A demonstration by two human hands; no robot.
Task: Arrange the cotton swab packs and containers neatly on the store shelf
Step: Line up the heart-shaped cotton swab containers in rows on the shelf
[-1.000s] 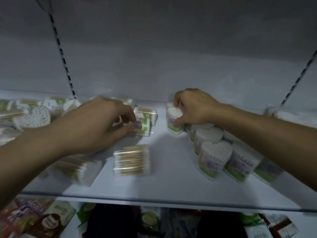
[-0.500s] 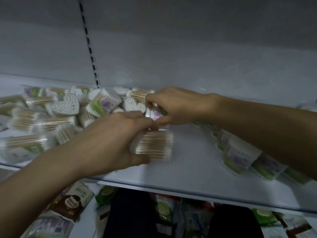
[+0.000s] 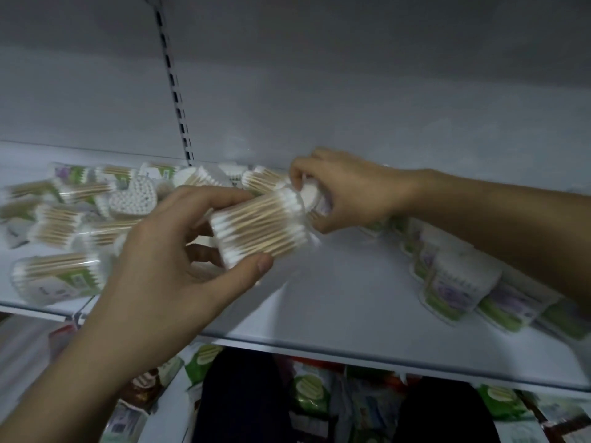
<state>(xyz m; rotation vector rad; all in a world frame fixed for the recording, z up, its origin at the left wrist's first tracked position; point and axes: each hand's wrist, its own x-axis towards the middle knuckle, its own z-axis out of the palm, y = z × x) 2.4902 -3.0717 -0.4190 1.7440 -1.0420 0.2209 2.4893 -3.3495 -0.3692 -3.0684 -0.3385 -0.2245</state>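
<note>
the left hand (image 3: 166, 270) is gripping a clear swab pack (image 3: 259, 228) between thumb and curled fingers, holding it over the shelf (image 3: 335, 302). the right hand (image 3: 348, 193) is pinching a small white container (image 3: 311, 199) just behind that pack. left of the left hand, a heap of packs (image 3: 64, 215) is lying jumbled. under the right forearm, a row of green-labelled containers (image 3: 460, 282) is leaning.

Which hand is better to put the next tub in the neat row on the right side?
Probably the right hand: it grips a tub and is nearest the row of tubs. The left hand is busy holding a swab pack.
</note>
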